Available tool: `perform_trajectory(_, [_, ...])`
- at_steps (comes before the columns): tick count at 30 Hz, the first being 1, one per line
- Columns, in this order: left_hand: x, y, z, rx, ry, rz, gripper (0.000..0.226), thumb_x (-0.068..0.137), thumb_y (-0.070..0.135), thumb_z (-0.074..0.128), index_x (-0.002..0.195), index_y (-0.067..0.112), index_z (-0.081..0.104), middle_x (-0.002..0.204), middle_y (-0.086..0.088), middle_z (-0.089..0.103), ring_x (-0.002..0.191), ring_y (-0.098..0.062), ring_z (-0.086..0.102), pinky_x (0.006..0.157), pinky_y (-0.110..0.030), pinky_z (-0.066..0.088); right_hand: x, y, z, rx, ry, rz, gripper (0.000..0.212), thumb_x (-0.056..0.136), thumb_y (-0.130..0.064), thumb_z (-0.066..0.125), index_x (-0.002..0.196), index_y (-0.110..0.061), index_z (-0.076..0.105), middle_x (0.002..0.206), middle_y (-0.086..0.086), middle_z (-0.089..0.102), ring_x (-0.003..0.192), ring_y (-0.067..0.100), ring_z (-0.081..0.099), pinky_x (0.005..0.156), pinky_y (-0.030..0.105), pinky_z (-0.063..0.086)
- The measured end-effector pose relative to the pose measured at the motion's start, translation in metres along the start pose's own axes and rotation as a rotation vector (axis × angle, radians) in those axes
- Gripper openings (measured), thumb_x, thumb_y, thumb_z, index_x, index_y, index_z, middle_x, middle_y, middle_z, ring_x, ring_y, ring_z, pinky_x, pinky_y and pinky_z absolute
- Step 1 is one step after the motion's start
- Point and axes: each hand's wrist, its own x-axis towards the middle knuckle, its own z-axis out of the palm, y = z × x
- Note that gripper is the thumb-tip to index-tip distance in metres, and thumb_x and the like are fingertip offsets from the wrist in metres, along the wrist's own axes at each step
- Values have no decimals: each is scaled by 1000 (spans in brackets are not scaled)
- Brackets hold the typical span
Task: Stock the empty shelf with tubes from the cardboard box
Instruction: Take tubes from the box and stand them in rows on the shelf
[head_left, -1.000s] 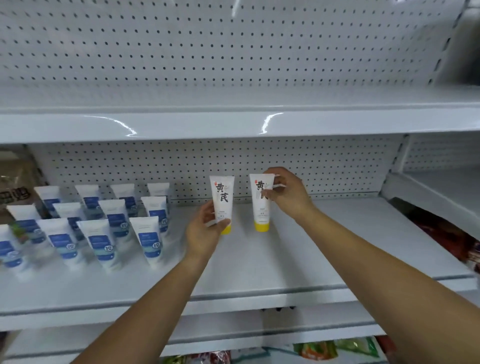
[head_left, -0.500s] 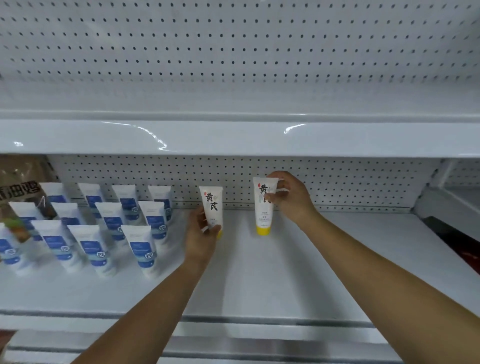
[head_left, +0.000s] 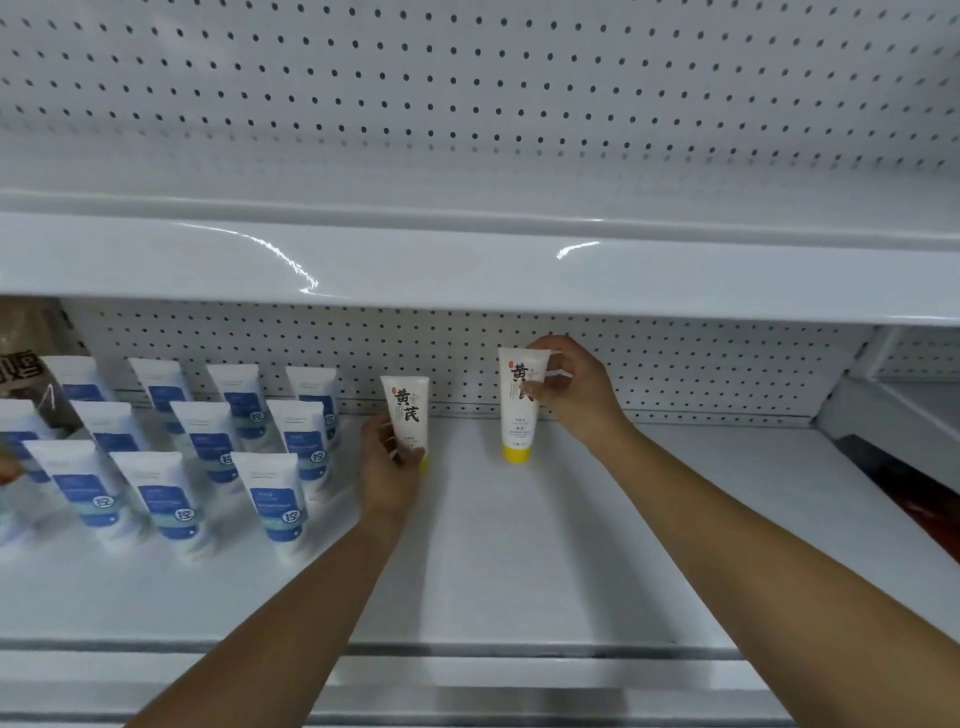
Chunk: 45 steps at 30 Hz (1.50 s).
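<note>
Two bare forearms reach in from the bottom edge over the front lip of the white shelf (head_left: 519, 649). On the left part of the shelf, blue-label tubes (head_left: 275, 493) stand cap-down in rows, front row nearest. Left hand (head_left: 387, 467) is curled round the lower end of the left tube (head_left: 408, 415): white, black characters, upright, yellow cap mostly hidden by the hand, just right of the blue rows. Farther back, right hand (head_left: 576, 389) pinches the top of the right tube (head_left: 519, 410), same kind, upright with its yellow cap down at the shelf surface; cannot tell if it touches. The two tubes are apart, bare shelf between. Behind them is the pegboard (head_left: 675, 364); brown bag (head_left: 26, 353) far left; upper shelf (head_left: 467, 270) overhead.
</note>
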Motion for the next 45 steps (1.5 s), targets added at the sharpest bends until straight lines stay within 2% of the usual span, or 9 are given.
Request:
perform_trajectory(6, [4, -2, 1, 17, -21, 52, 58, 81, -11, 64, 126, 20, 45, 110, -6, 62, 99, -25, 63, 83, -48, 58, -6, -3, 6, -11, 0, 7, 43, 77, 9, 72, 104, -22, 60, 97, -3, 67, 73, -2, 65, 68, 18, 55])
perform_trajectory(17, [13, -8, 1, 63, -55, 25, 60, 81, -8, 63, 128, 26, 46, 116, -2, 64, 106, -22, 63, 92, -50, 55, -13, 0, 10, -13, 2, 24, 41, 78, 8, 71, 105, -21, 61, 102, 4, 67, 80, 8, 66, 70, 27, 58])
perform_trajectory(20, [11, -7, 1, 90, -54, 11, 64, 79, -12, 62, 134, 19, 47, 125, -7, 61, 115, -24, 60, 99, -46, 52, -13, -2, 11, -14, 1, 15, 41, 78, 9, 71, 106, -20, 61, 103, 4, 67, 79, 5, 65, 68, 22, 57])
perform_trajectory(23, [7, -9, 0, 187, -2, -15, 76, 77, -1, 74, 143, 21, 42, 137, -7, 53, 124, -22, 54, 103, -40, 49, -11, -7, 11, -26, 0, -3, 41, 79, 8, 71, 104, -22, 60, 102, 4, 67, 79, 6, 65, 67, 20, 56])
perform_trajectory(26, [-9, 2, 0, 206, 88, -77, 78, 79, 6, 77, 147, 17, 40, 140, -9, 49, 124, -23, 53, 97, -31, 47, -9, -9, 12, -10, 2, -13, 42, 78, 9, 71, 101, -25, 60, 99, 2, 66, 76, 5, 64, 67, 23, 57])
perform_trajectory(30, [-38, 28, 5, 78, 184, 14, 57, 79, -2, 69, 131, 10, 51, 117, -5, 58, 107, -23, 60, 84, -27, 51, -8, -6, 16, 15, -3, -6, 44, 77, 9, 72, 101, -26, 61, 98, 0, 66, 77, 9, 64, 72, 27, 57])
perform_trajectory(33, [-58, 48, 16, -44, 97, 45, 47, 81, -6, 65, 123, 12, 53, 115, -7, 60, 100, -19, 60, 75, -10, 47, -7, -3, 20, 21, -9, -8, 44, 77, 9, 72, 104, -24, 61, 98, 0, 66, 79, 7, 64, 75, 27, 57])
perform_trajectory(39, [-66, 61, 39, -47, -145, 47, 56, 77, 13, 82, 124, 23, 53, 114, 12, 60, 103, -3, 58, 75, -3, 45, -5, 2, 32, 6, -8, -23, 44, 77, 7, 73, 104, -24, 60, 102, 3, 68, 78, 2, 65, 72, 29, 59])
perform_trajectory(45, [-51, 53, 49, -41, -118, 0, 44, 81, -2, 75, 117, 18, 60, 99, 8, 67, 97, -13, 68, 71, -12, 53, -1, 7, 38, -18, -43, -48, 44, 77, 8, 71, 104, -24, 60, 106, 0, 67, 86, 7, 65, 76, 27, 59])
